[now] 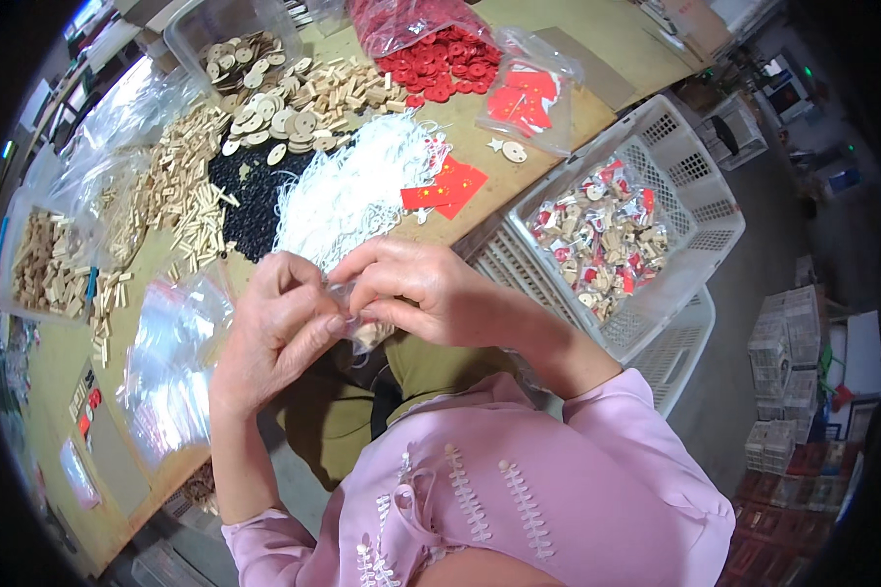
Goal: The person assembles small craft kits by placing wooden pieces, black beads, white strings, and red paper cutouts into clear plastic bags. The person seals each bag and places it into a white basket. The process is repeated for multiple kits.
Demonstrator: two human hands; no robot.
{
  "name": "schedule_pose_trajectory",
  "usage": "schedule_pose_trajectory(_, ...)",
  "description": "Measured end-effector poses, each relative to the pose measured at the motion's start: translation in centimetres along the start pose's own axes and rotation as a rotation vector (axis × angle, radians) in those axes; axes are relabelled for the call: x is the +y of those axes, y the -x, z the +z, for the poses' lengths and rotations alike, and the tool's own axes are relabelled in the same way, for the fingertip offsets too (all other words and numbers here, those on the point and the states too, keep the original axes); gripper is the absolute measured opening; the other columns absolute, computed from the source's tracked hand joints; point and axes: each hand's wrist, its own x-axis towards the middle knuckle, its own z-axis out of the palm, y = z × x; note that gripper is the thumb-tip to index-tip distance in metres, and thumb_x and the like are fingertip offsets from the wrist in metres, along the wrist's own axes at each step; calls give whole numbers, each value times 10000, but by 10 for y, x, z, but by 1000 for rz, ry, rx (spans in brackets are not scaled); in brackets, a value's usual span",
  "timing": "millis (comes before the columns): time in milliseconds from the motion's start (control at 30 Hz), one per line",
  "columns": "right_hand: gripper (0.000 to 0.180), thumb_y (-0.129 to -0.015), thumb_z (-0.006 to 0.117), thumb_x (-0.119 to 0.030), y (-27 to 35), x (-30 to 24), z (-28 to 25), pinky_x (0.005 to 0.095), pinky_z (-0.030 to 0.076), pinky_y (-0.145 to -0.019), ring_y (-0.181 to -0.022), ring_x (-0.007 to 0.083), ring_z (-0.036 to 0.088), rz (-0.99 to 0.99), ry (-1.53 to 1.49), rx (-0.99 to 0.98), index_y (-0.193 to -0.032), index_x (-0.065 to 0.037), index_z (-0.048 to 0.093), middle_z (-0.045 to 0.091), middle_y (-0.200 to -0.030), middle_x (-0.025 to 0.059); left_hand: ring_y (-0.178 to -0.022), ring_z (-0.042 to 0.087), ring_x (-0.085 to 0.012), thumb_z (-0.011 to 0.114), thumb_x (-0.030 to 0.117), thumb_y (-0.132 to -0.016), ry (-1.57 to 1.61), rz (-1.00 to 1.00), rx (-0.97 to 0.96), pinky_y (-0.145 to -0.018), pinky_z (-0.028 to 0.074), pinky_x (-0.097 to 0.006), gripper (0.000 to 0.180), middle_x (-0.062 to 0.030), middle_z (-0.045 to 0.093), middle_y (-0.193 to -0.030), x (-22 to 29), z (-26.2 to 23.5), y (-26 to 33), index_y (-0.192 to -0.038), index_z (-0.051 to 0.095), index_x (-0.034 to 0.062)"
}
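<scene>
While a small clear plastic bag of pale wooden pieces [370, 335] is held over the lap, beside the near edge of the yellowish tabletop [617, 29], its upper part is gripped between the closed fingertips of the left hand [282, 321] and right hand [409, 290]. Along that edge, white strings [347, 191] are heaped and red rectangular flags with yellow stars [460, 183] are laid.
</scene>
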Motion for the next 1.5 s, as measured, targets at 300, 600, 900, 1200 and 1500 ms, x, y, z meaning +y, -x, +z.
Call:
schedule_pose_trajectory(300, 194, -991, 665, -106, 18, 111, -111, 266, 570, -734, -784, 120, 680, 565, 137, 374, -1162, -30, 714, 705, -1054, 26, -704, 576, -233, 754, 174, -886, 359, 72, 298, -650, 432, -331, 207, -75, 608, -739, -42, 27, 5, -788, 640, 31)
schedule_pose_trajectory(600, 320, -835, 804, -239, 30, 91, -72, 400, 545, -784, -917, 304, 672, 316, 674, 129, -1072, -43, 715, 656, -981, 118, -644, 586, -200, 790, 127, -841, 318, 106, 242, -587, 427, -318, 165, -67, 615, -716, -52, 30, -1, -775, 664, 42)
schedule_pose_trajectory(900, 89, -874, 740, -35, 22, 98, -73, 287, 505, -675, -735, 166, 620, 473, 522, 203, -950, -10, 700, 648, -867, 57, -625, 566, -180, 797, 107, -834, 314, 84, 284, -561, 415, -302, 145, -53, 613, -715, -52, 33, 6, -787, 674, 45)
schedule_pose_trajectory(1200, 118, -951, 722, -46, -19, 26, -72, 224, 476, -557, -711, 139, 711, 506, -461, 493, -1037, -21, 646, 733, -860, 115, -638, 616, -222, 797, 110, -834, 125, 108, 361, -578, 464, -340, 81, -74, 639, -720, -33, 28, -1, -821, 741, 54)
schedule_pose_trajectory(1500, 132, -953, 676, 24, -37, -22, -13, 177, 447, -505, -659, 23, 619, 428, -402, 128, -1072, -33, 687, 721, -899, 13, -656, 609, -239, 819, 217, -827, -128, 264, 413, -598, 481, -359, 164, -45, 616, -714, -14, 19, 10, -832, 711, 94)
